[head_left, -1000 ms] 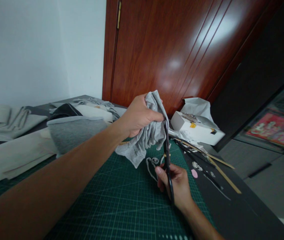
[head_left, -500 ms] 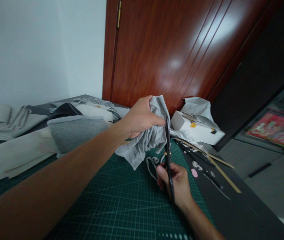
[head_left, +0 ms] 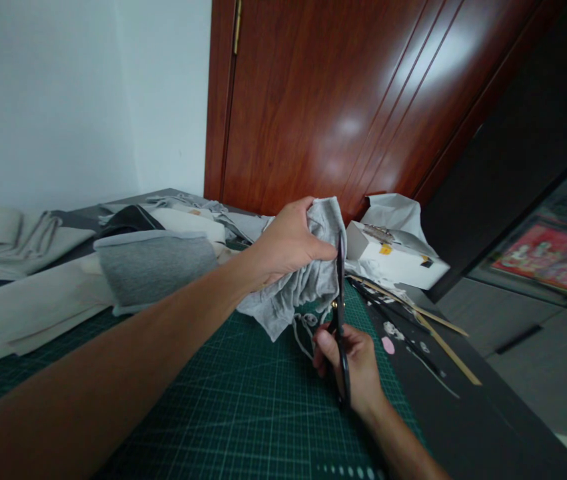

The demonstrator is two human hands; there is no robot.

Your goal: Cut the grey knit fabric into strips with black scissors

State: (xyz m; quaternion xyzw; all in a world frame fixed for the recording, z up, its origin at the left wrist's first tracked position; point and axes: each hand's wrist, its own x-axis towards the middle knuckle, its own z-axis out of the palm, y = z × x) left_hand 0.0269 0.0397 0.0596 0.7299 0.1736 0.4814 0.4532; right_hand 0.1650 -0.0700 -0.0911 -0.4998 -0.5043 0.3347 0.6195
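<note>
We've got the grey cloth (head_left: pixel 308 283) bunched tight in our left hand (head_left: pixel 288 243), held over the cutting mat (head_left: pixel 243 413) at 12 o'clock. Right hand (head_left: pixel 350 367) closed round black scissors (head_left: pixel 340 313), blades up along the cloth edge. Trimmings (head_left: pixel 306 327) already lie below; cut prob. midway.

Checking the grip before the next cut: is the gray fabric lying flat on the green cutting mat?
No, the left hand holds the gray fabric bunched above the green cutting mat, beside the scissors in the right hand.

A dark counter (head_left: pixel 468 427) carries a green cutting mat (head_left: pixel 243 413) across its near middle. Folded grey fabrics (head_left: pixel 153 263) crowd the left edge, a white box (head_left: pixel 393 257) sits at the far right corner, with wooden strips (head_left: pixel 443 347) along the right edge.
</note>
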